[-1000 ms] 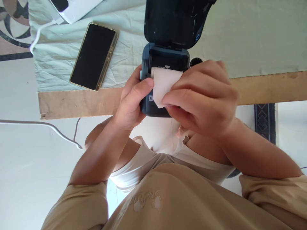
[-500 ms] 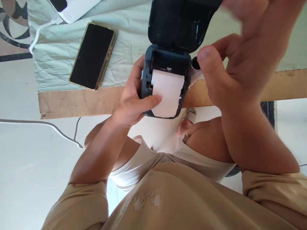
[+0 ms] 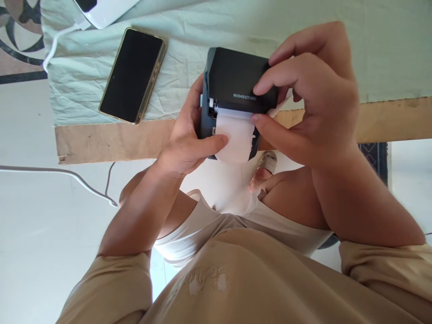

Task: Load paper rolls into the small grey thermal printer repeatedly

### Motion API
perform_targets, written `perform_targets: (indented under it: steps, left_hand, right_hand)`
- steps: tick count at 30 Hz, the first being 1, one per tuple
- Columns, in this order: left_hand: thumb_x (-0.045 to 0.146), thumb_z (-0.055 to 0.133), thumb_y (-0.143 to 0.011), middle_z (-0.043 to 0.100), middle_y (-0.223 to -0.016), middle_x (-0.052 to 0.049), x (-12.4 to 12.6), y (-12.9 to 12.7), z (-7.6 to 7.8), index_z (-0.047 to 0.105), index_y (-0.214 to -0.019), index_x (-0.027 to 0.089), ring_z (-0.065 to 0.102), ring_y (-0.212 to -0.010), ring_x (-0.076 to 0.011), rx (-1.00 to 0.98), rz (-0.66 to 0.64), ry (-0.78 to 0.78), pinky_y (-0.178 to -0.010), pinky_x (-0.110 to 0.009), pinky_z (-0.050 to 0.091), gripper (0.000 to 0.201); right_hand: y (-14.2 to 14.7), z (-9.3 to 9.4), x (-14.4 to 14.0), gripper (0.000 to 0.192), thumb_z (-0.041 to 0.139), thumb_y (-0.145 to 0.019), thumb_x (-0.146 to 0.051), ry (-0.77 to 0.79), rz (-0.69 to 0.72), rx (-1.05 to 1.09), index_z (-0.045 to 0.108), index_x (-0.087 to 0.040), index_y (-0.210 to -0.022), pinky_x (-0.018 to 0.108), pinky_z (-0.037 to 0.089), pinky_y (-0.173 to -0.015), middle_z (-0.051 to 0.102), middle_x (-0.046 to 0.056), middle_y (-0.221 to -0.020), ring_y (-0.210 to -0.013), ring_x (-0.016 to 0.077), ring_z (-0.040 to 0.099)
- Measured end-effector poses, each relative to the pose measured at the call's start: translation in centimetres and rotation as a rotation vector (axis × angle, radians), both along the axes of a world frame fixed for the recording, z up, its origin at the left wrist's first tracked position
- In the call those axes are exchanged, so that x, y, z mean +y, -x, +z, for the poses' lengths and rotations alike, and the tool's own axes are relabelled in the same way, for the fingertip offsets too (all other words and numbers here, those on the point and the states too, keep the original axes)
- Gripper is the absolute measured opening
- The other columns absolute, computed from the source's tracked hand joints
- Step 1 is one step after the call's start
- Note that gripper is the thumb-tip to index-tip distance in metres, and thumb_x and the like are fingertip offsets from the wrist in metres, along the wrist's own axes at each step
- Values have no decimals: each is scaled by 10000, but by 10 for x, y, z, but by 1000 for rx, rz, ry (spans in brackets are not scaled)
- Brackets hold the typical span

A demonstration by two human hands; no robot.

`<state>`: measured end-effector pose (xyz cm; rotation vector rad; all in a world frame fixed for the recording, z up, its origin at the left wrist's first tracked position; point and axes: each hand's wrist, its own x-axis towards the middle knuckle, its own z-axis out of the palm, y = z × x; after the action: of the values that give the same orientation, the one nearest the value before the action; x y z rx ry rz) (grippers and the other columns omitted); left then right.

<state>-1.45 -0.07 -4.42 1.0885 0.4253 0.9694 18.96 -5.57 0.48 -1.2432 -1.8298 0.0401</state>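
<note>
A dark label printer (image 3: 232, 76) marked NIIMBOT is held above the table's front edge. Its black lid lies over the paper bay, and a white label strip (image 3: 234, 137) sticks out below the lid toward me. My left hand (image 3: 189, 135) grips the printer's left side, its thumb pressing on the strip. On the right, my right hand (image 3: 310, 99) is closed on the lid, with fingers on its top and the thumb at its lower edge beside the strip. Whether the lid is latched cannot be seen. Part of a white paper piece (image 3: 282, 104) shows behind my right fingers.
A smartphone (image 3: 132, 75) in a clear-edged case lies on the pale green cloth (image 3: 189, 27) to the left. Beyond it are a white device (image 3: 108, 11) and its white cable (image 3: 56, 42). The table's bare wooden edge (image 3: 114, 140) runs across in front of me.
The printer's lid has swung down from standing open to cover the paper bay. My right hand has come down and left onto the lid. My left hand keeps its hold.
</note>
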Motion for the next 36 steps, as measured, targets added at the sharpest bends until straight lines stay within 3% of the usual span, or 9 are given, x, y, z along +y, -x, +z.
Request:
perform_targets:
  steps: [3,7,12,18,21,25,30,32,36]
  left_hand:
    - [208,706,-778,614,-862,-16,0,0,3,667,-1176,231,713,-913,-215,0,-2,7,-741,-291,605,401]
    - [172,778,-713,609,-875,14,2,2,7,642,-1289,276,663,-782,-166,82,-19,13,-776,-310,624,601]
    - [165,691,-762,614,-908,8,3,2,3,675,-1225,246,597,-672,-119,-43,-58,-14,-748,-299,629,470]
    - [104,733,-744,659,-997,14,2,-1,0,621,-1313,274,671,-742,-129,-40,-60,26,-732,-276,631,604]
    - [210,764,-783,673,-1013,-4,3,2,4,638,-1277,272,712,-872,-176,-38,-78,22,-738,-287,620,514]
    - [471,824,-829,709,-1174,-71,6,8,12,667,-1250,294,716,-1173,-313,43,-98,54,-806,-365,623,483]
    - [511,780,-885,681,-954,-74,-7,-8,20,730,-1080,249,736,-859,-288,165,26,79,-671,-385,558,330]
    - [641,665,-922,635,-830,-68,-14,-19,25,703,-1058,236,732,-840,-307,131,231,117,-689,-417,571,429]
    - [782,629,-897,700,-951,-100,-16,-33,43,631,-1361,265,734,-1077,-382,207,169,209,-842,-494,617,694]
  right_hand:
    - [0,-2,-1,219,643,-853,-323,25,24,16,718,-273,-1052,339,553,-718,666,71,-1214,-901,166,623]
    - [-1,-3,0,235,642,-866,-309,11,63,-3,727,-248,-1077,341,564,-734,649,90,-1215,-938,174,626]
    - [-2,-3,-3,243,633,-881,-278,47,79,-17,734,-231,-1097,324,579,-749,641,98,-1243,-967,164,636]
    - [-2,-4,-3,230,619,-879,-274,42,96,-9,736,-243,-1075,325,591,-764,639,86,-1225,-998,163,656]
    - [-2,-3,-3,208,619,-902,-304,44,98,-1,744,-256,-1060,329,584,-748,646,73,-1207,-951,155,642]
    - [1,-1,-5,179,626,-945,-308,-21,69,-27,776,-288,-1041,327,555,-799,671,58,-1167,-1032,167,656]
    - [7,7,-10,225,591,-977,-321,-10,78,-82,759,-211,-1079,348,556,-840,649,130,-1203,-1171,219,659]
    - [8,10,-12,323,552,-997,-379,58,51,-83,733,-150,-1136,374,574,-881,632,186,-1240,-1220,247,652]
    - [8,12,-15,450,532,-997,-498,148,-27,-115,699,-141,-1214,377,578,-917,629,209,-1281,-1261,261,603]
